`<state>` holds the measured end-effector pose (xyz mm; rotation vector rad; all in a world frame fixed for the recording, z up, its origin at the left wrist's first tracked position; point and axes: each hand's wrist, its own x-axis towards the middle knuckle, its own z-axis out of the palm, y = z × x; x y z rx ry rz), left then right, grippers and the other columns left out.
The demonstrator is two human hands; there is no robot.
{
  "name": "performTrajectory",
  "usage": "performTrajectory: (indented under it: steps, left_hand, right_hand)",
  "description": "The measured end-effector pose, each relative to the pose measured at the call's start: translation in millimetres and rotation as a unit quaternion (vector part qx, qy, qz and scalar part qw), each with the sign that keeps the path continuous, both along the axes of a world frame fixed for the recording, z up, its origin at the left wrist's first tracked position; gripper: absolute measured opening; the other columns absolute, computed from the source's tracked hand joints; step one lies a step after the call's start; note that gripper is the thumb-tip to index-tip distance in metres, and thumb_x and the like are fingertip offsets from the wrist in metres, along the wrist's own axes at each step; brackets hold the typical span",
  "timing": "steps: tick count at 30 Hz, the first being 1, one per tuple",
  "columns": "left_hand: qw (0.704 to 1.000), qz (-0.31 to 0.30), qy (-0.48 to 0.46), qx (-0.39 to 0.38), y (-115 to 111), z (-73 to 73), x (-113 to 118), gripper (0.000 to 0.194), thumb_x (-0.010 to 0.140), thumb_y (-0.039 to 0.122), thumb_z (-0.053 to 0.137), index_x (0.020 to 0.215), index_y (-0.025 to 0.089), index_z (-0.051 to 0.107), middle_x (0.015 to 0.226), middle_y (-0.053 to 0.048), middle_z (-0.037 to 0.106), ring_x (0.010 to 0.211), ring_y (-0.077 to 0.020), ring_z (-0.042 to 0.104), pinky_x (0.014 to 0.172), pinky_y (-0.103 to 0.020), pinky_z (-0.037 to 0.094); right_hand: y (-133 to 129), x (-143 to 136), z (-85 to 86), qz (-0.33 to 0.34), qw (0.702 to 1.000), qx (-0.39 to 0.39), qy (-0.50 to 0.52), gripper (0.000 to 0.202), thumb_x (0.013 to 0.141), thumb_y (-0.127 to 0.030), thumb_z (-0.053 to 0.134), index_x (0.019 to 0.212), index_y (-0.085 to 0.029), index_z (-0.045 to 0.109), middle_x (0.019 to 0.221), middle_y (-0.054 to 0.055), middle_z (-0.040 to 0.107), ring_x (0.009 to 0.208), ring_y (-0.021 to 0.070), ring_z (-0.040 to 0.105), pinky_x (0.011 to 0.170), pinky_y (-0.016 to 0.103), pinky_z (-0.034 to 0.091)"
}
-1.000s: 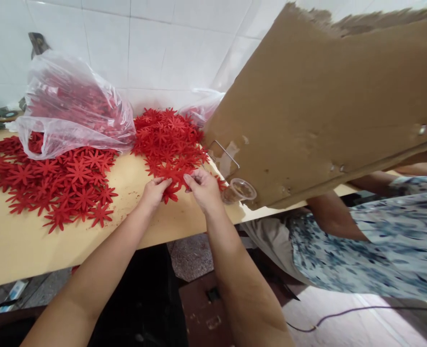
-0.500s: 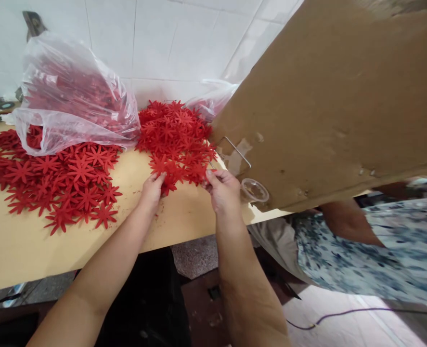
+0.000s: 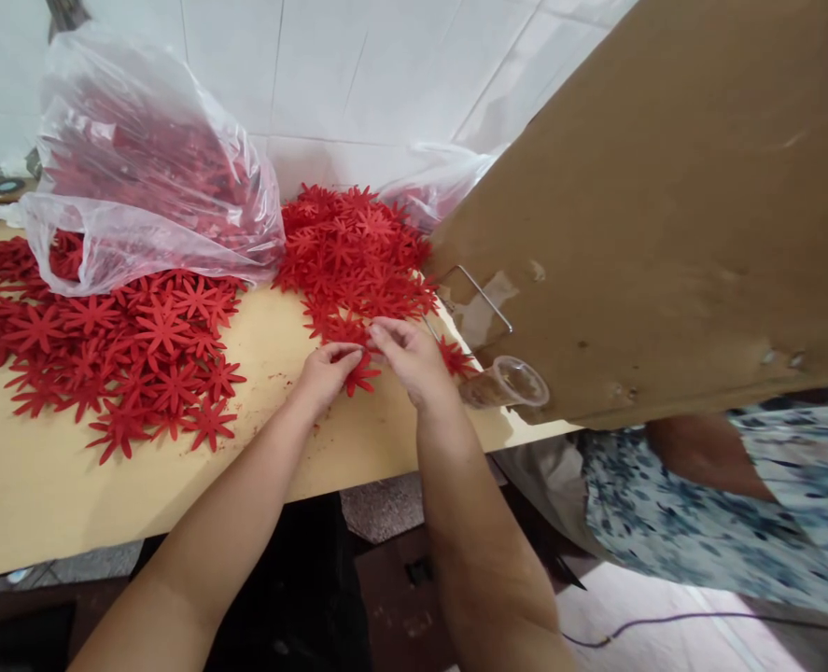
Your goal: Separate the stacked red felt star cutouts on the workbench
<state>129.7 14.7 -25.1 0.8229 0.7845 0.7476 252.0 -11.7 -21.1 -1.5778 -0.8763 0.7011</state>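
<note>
My left hand (image 3: 328, 371) is closed in a pinch at a red flower-shaped cutout (image 3: 361, 375) in front of the right-hand pile of red flower cutouts (image 3: 357, 245). Close beside it, my right hand (image 3: 405, 359) has its thumb and fingertips pinched together over the same pile's front edge. Whatever sits between the right fingertips is too small or hidden to name. One more red flower (image 3: 456, 357) lies just right of my right hand. A larger pile of red flower cutouts (image 3: 168, 331) spreads over the table at the left.
A translucent plastic bag (image 3: 154, 177) of red cutouts stands behind the left pile. A large cardboard sheet (image 3: 666, 215) leans at the right, with a bent metal rod (image 3: 484, 297) and a clear plastic cup (image 3: 508, 383) before it. A person in patterned clothing (image 3: 694, 504) is beyond.
My hands have come closer together, the right one moving left and the left one moving right. The red flower and more of the cup beside my right hand now show.
</note>
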Motion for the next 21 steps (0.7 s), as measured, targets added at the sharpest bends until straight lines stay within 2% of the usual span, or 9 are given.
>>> performTrajectory:
  steps: [2, 4, 7, 11, 14, 17, 21]
  left_hand:
    - [1.000, 0.007, 0.000, 0.007, 0, 0.5, 0, 0.009, 0.068, 0.006, 0.055, 0.069, 0.012, 0.060, 0.063, 0.001, 0.060, 0.057, -0.0045, 0.051, 0.066, -0.019, 0.040]
    - [0.999, 0.029, 0.007, 0.016, 1, 0.9, -1, 0.007, 0.069, 0.008, 0.054, 0.068, 0.013, 0.060, 0.063, 0.000, 0.060, 0.057, -0.0052, 0.051, 0.066, -0.020, 0.041]
    - [0.999, 0.038, 0.013, 0.034, 2, 2.1, -4, 0.014, 0.069, 0.008, 0.050, 0.076, 0.013, 0.061, 0.061, 0.001, 0.057, 0.052, -0.0054, 0.048, 0.059, -0.020, 0.040]
    - [0.997, 0.034, 0.009, 0.075, 4, 4.2, -8, 0.034, 0.065, 0.003, 0.049, 0.097, 0.013, 0.058, 0.063, 0.002, 0.057, 0.049, -0.0046, 0.045, 0.052, -0.019, 0.038]
    - [0.993, 0.062, 0.019, 0.098, 4, 4.3, -8, 0.031, 0.065, 0.004, 0.053, 0.094, 0.013, 0.059, 0.068, 0.001, 0.057, 0.057, -0.0051, 0.049, 0.057, -0.018, 0.040]
    - [0.988, 0.066, 0.050, 0.132, 2, 2.4, -7, 0.027, 0.065, 0.005, 0.055, 0.091, 0.012, 0.060, 0.067, 0.001, 0.057, 0.055, -0.0049, 0.047, 0.057, -0.019, 0.040]
    - [0.979, 0.071, 0.073, 0.176, 0, -3.1, -5, 0.022, 0.067, 0.012, 0.057, 0.089, 0.012, 0.060, 0.068, 0.000, 0.058, 0.050, -0.0043, 0.044, 0.053, -0.019, 0.039]
  right_hand:
    - [1, -8, 2.5, 0.013, 1.000, -0.007, -0.012, 0.038, 0.057, -0.044, 0.066, 0.084, -0.019, 0.057, 0.084, 0.006, 0.063, 0.078, 0.0176, 0.059, 0.072, 0.036, 0.049]
    - [0, -12, 6.8, -0.007, 0.999, 0.010, -0.053, 0.034, 0.058, -0.042, 0.066, 0.080, -0.018, 0.058, 0.080, 0.005, 0.062, 0.075, 0.0161, 0.058, 0.075, 0.036, 0.047]
    - [-8, -18, 13.8, -0.016, 0.996, 0.031, -0.077, 0.028, 0.064, -0.043, 0.062, 0.077, -0.018, 0.058, 0.077, 0.005, 0.062, 0.071, 0.0144, 0.056, 0.074, 0.034, 0.047]
    - [-23, -28, 15.2, 0.069, 0.997, 0.020, -0.019, 0.032, 0.061, -0.037, 0.067, 0.085, -0.020, 0.056, 0.083, 0.003, 0.061, 0.073, 0.0124, 0.057, 0.070, 0.030, 0.047]
    - [-28, -33, 9.2, 0.104, 0.994, 0.020, 0.019, 0.032, 0.057, -0.033, 0.069, 0.081, -0.019, 0.055, 0.077, 0.000, 0.060, 0.067, 0.0099, 0.056, 0.066, 0.028, 0.047]
    - [-27, -33, 1.0, 0.065, 0.997, 0.027, 0.020, 0.027, 0.059, -0.034, 0.066, 0.077, -0.017, 0.054, 0.064, -0.003, 0.056, 0.055, 0.0075, 0.051, 0.056, 0.025, 0.044]
    - [-25, -33, -5.0, 0.007, 0.999, 0.037, -0.033, 0.022, 0.065, -0.036, 0.060, 0.070, -0.016, 0.053, 0.053, -0.005, 0.051, 0.047, 0.0063, 0.044, 0.048, 0.022, 0.036]
